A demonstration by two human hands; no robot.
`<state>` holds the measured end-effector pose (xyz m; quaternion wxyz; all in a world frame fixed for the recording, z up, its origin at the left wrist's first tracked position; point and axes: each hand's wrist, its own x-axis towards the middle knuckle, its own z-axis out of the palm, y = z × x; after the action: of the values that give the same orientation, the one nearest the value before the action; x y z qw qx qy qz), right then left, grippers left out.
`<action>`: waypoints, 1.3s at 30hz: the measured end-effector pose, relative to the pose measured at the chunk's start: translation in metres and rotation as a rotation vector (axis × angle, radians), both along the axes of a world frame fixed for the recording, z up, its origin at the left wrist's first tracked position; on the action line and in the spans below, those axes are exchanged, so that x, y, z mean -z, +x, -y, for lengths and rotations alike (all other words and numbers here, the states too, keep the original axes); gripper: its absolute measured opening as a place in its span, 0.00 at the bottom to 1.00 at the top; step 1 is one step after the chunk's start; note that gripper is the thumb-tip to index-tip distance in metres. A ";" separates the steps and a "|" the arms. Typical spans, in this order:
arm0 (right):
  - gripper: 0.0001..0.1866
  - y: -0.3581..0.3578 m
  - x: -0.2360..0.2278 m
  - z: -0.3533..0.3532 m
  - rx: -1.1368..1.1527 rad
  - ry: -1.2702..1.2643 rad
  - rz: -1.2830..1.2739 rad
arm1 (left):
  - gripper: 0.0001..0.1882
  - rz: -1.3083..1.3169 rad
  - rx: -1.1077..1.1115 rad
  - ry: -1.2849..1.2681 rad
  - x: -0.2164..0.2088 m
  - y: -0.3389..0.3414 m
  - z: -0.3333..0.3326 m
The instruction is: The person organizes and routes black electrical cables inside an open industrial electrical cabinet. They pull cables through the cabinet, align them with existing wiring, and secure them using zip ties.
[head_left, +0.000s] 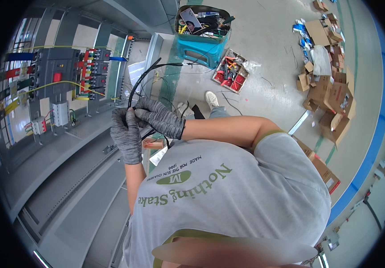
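Observation:
Both my hands wear grey mottled knit gloves and meet close together beside the open cabinet. My left hand (127,138) is closed round a bundle of black cable (134,91), its thumb pointing up along it. Against it, my right hand (160,118) pinches the same cable with curled fingers. From my hands the cable arcs up and right, ending in thin loose strands over the floor. More black cable hangs below my right glove, near my shirt. What lies inside the fingers is partly hidden.
The grey metal cabinet (72,154) on the left holds a large dark breaker (57,67) and smaller breakers (99,73). Ahead, a tool bin (223,37) rests on a blue stool (201,52), beside a sectioned parts tray (241,82). Cardboard boxes (331,94) lie piled at right.

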<state>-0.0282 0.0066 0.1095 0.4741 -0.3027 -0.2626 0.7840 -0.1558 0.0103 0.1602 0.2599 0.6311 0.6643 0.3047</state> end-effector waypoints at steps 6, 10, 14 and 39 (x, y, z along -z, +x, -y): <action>0.12 -0.002 0.014 -0.006 0.035 0.145 0.208 | 0.07 0.058 0.201 -0.073 0.023 -0.033 -0.010; 0.11 -0.007 0.009 -0.007 0.071 0.097 0.294 | 0.07 0.205 0.000 0.128 0.028 -0.034 0.010; 0.12 -0.019 0.021 -0.009 0.043 0.054 0.263 | 0.12 0.515 0.101 -0.165 0.066 -0.043 0.030; 0.08 0.320 0.268 -0.213 0.034 0.233 1.635 | 0.21 1.154 -0.457 -0.274 0.120 0.055 -0.083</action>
<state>0.2922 0.2197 -0.1589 0.1736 -0.7304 -0.5998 0.2768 -0.1009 0.0933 0.0398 0.5827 0.1687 0.5684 0.5559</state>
